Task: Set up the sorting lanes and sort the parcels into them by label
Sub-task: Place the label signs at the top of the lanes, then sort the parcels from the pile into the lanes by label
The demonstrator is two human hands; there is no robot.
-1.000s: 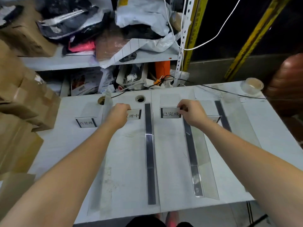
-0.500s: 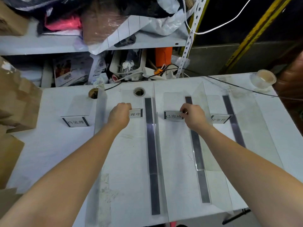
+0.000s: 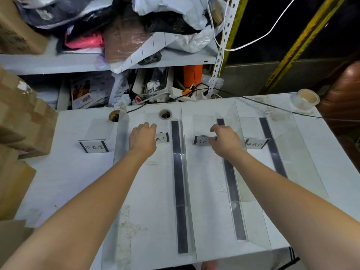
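Left hand [image 3: 143, 138] gripping the second label stand [image 3: 162, 137], right hand [image 3: 224, 142] the third label stand [image 3: 202, 140], a person apparently heads each lane on the desk [image 3: 68, 172]; parcels [image 3: 175, 20] wait on the shelf [image 3: 48, 63] behind.

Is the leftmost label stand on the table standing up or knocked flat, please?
Standing: the leftmost label stand holds its printed face up toward the camera, its clear base flat on the table behind.
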